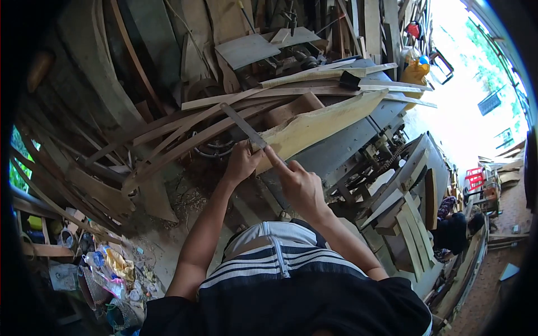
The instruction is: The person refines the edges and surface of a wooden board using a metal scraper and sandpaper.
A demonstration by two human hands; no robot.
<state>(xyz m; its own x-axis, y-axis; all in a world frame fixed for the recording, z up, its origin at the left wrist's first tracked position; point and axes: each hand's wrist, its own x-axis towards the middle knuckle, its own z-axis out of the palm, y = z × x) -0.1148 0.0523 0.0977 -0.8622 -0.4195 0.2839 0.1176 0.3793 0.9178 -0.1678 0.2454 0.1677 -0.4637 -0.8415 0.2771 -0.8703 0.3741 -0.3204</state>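
A flat metal ruler lies slantwise over the near end of a pale, curved wooden board. My left hand is closed at that end of the board, its fingers pinching the ruler near its lower end. From the right, my right hand reaches in with its index finger stretched along to the ruler's lower tip. Its other fingers are curled under, and whatever they may hold is hidden. A brown wooden block sits just behind the board.
Long curved wooden strips cross the grey machine table and reach left. Stacked boards lie at right, with another person beyond. Plastic bags and litter cover the floor at lower left. A yellow jug stands at back right.
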